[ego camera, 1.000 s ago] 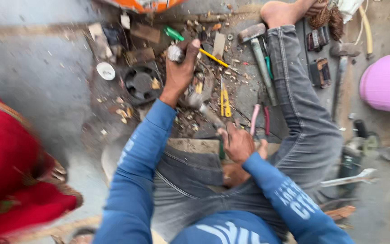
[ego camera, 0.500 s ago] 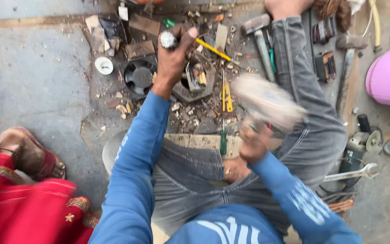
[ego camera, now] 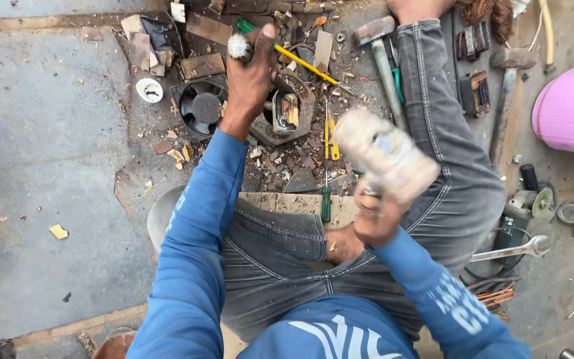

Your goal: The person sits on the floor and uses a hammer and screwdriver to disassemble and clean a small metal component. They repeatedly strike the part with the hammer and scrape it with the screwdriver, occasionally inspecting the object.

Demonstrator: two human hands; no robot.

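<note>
Concrete floor (ego camera: 48, 133), scattered tools (ego camera: 380, 60)

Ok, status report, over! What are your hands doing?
Left hand gripping a white-tipped tool upright on the motor part. Right hand holding a mallet, raised, blurred. Scrap and screwdrivers around; nothing between.

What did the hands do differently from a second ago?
The right hand took hold of a mallet and raised it; a second ago it rested empty by the knee. The left hand stayed clamped on the white-topped tool over the metal part. The black fan stayed put.
</note>
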